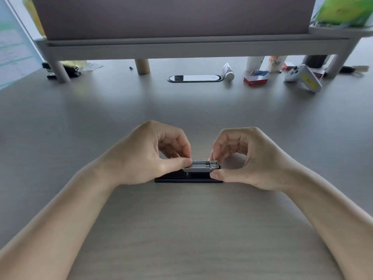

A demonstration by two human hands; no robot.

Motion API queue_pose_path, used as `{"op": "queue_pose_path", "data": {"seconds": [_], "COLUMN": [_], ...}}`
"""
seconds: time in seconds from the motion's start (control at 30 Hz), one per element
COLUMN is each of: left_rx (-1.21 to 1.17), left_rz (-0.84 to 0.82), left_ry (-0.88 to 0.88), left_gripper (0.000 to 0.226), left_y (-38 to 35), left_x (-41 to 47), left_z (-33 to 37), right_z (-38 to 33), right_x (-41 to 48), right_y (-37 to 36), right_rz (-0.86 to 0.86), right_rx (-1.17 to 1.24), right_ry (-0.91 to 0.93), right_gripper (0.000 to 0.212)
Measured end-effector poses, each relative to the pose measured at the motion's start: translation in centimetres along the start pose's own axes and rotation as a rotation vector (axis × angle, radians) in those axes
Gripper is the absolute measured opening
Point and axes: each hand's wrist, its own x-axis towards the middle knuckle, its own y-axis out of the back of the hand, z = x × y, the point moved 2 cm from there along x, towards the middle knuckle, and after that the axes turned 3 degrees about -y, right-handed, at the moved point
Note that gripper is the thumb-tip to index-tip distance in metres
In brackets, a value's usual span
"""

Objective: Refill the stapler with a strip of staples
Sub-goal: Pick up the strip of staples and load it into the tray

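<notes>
On the counter (181, 229), near its front edge and midway between the person's two forearms, sits the stapler (189, 176). Its black base lies flat on the wood and its silver staple channel is raised above that base; the top cover is not clearly visible, so the channel looks exposed for loading. The long axis runs left to right across the view. Which end is the nose I cannot tell for sure.

The left hand (149, 156) comes in from the stapler's left, thumb and forefinger pinched on the left end of the silver channel, the other fingers (171, 146) curled above it. The right hand (244, 158) comes in from the stapler's right, fingers clenched over the right end of the channel and thumb pressed at the right end of the base. Whether a staple strip is pinched between them is too small to tell.

Judging by its look, the stapler is light, rigid metal and plastic, steady if the base is pinned down. A staple strip would be thin and brittle, snapping if bent, so it is best held by its long sides and laid in parallel to the channel. The smooth channel may be slippery.

Far behind the stapler, a red box (255, 79) lies open.
</notes>
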Motion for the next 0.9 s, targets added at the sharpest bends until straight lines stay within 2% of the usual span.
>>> {"op": "queue_pose_path", "data": {"seconds": [0.13,0.33,0.47,0.57,0.67,0.77,0.9], "left_rx": [-0.051,0.019,0.027,0.004,0.013,0.172,0.338], "left_rz": [-0.028,-0.022,0.046,0.079,-0.082,-0.251,-0.211], "left_ry": [0.065,0.06,0.039,0.029,0.095,0.18,0.174], "left_gripper": [0.013,0.016,0.018,0.028,0.038,0.045,0.027], "left_y": [0.2,-0.3,0.4,1.1,2.3,3.8,4.7], "left_x": [0.5,0.9,0.7,0.3,-0.8,-2.1,-3.2], "left_z": [0.1,0.4,-0.1,-0.5,-0.6,-0.8,-0.8], "right_z": [0.1,0.2,0.3,0.4,0.6,0.7,0.6], "right_x": [0.1,0.0,0.0,-0.1,-0.2,-0.4,-0.8], "right_y": [-0.1,-0.1,-0.1,-0.1,-0.3,-0.5,-0.7], "right_rz": [-0.004,-0.007,-0.003,0.003,0.027,0.064,0.087], "right_rx": [-0.002,0.003,0.003,0.008,0.034,0.045,-0.047], "right_ry": [-0.006,-0.006,-0.011,-0.002,0.013,0.017,0.01], "right_gripper": [0.024,0.026,0.026,0.026,0.029,0.03,0.017]}}
